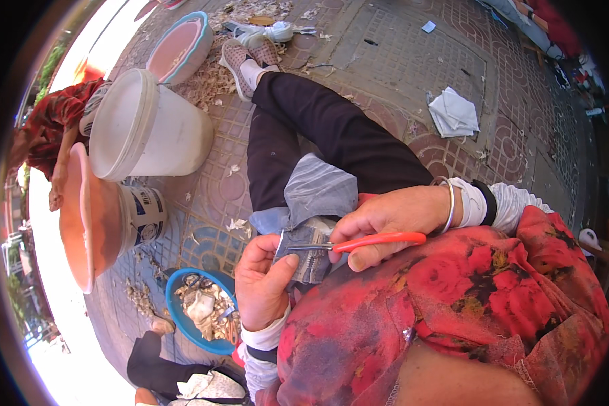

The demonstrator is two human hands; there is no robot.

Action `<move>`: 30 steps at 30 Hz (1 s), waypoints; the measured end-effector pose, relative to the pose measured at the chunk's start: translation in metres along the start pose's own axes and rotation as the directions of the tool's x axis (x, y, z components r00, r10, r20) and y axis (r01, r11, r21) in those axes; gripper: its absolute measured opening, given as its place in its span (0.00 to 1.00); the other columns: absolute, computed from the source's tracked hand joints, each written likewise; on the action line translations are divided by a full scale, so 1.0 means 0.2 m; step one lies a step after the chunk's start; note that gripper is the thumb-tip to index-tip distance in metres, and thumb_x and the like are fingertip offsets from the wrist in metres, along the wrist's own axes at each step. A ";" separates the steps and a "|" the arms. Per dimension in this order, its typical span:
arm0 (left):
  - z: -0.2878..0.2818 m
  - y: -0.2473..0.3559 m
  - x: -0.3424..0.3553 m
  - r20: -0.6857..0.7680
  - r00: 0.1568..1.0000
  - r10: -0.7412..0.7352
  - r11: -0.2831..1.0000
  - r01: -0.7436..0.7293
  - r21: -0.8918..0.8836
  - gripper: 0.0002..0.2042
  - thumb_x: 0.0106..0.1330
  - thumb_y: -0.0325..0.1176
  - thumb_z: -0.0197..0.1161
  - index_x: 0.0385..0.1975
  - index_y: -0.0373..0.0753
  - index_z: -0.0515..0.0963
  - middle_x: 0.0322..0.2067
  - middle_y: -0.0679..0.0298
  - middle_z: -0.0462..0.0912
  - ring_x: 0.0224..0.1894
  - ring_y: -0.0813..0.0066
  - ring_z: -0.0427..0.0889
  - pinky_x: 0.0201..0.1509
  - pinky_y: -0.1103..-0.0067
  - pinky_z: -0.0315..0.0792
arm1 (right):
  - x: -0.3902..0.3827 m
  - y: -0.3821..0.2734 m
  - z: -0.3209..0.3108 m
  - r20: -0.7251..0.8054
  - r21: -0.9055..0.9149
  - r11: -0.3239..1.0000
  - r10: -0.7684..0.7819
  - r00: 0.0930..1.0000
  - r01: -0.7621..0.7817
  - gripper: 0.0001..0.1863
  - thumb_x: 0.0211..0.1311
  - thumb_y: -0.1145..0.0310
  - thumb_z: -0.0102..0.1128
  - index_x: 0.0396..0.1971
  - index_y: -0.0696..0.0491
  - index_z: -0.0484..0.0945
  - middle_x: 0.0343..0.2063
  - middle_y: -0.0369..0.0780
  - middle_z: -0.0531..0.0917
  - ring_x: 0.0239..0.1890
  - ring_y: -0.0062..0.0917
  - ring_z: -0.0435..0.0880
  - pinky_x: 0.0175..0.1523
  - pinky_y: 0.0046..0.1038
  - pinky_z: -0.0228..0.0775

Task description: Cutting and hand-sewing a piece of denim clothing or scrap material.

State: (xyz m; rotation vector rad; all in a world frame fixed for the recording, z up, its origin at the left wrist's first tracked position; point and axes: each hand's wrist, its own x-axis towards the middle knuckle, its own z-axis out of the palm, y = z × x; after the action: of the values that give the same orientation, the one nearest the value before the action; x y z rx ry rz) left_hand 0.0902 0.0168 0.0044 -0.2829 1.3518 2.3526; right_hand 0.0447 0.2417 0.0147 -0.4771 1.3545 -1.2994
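My right hand (399, 220) is closed around a pair of red-handled scissors (386, 239), held nearly level. Their narrow metal blades reach left across a piece of dark grey cloth (311, 266) with worn, frayed-looking strips. Pinched between thumb and fingers, the left edge of that cloth is in my left hand (262, 281), close to the blade tips. From these pieces a lighter blue-grey cloth (320, 191) spreads over my lap, on top of my dark trousers. Whether the blades are parted cannot be made out.
To the left stand a white lidded bucket (176, 132), an orange basin (101, 230) and a blue basin (176, 318) of scraps. A pink basin (176, 51) is farther off. White folded paper (453, 113) lies on the paving. Other people sit at the left side.
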 end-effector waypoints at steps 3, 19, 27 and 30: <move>-0.01 -0.01 0.00 -0.011 1.000 0.002 1.000 -0.002 0.003 0.11 0.54 0.16 0.52 0.37 0.32 0.69 0.34 0.58 0.77 0.34 0.76 0.77 0.41 0.81 0.72 | 0.00 0.02 0.01 -0.055 0.027 0.996 -0.078 0.995 0.079 0.25 0.54 0.46 0.53 0.37 0.55 0.72 0.19 0.30 0.70 0.22 0.11 0.66 0.25 0.15 0.56; -0.02 -0.01 -0.01 -0.009 1.000 -0.011 1.000 0.011 -0.010 0.11 0.54 0.15 0.52 0.37 0.32 0.69 0.34 0.58 0.77 0.35 0.76 0.77 0.41 0.80 0.72 | 0.01 0.02 0.02 -0.053 0.042 0.997 -0.069 0.996 0.072 0.24 0.54 0.47 0.54 0.38 0.55 0.72 0.20 0.30 0.70 0.22 0.12 0.66 0.25 0.14 0.57; -0.01 -0.01 -0.01 -0.015 1.000 -0.011 1.000 0.011 -0.008 0.11 0.54 0.15 0.52 0.37 0.32 0.69 0.34 0.58 0.77 0.35 0.76 0.77 0.41 0.80 0.72 | 0.01 0.03 0.02 -0.049 0.092 0.994 -0.056 0.997 0.061 0.23 0.54 0.48 0.54 0.37 0.54 0.73 0.20 0.30 0.70 0.22 0.11 0.66 0.25 0.14 0.57; -0.01 -0.01 -0.01 -0.019 1.000 -0.014 1.000 0.014 0.002 0.11 0.54 0.15 0.52 0.36 0.32 0.69 0.34 0.58 0.77 0.35 0.76 0.77 0.41 0.80 0.72 | 0.01 0.03 0.02 -0.057 0.108 0.992 -0.065 0.996 0.071 0.22 0.54 0.49 0.55 0.37 0.54 0.73 0.20 0.29 0.69 0.22 0.11 0.65 0.25 0.13 0.57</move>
State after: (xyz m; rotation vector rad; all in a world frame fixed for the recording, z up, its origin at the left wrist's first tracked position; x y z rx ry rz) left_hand 0.0923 0.0154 0.0016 -0.3136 1.3568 2.3426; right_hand 0.0505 0.2397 0.0091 -0.4184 1.3127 -1.4442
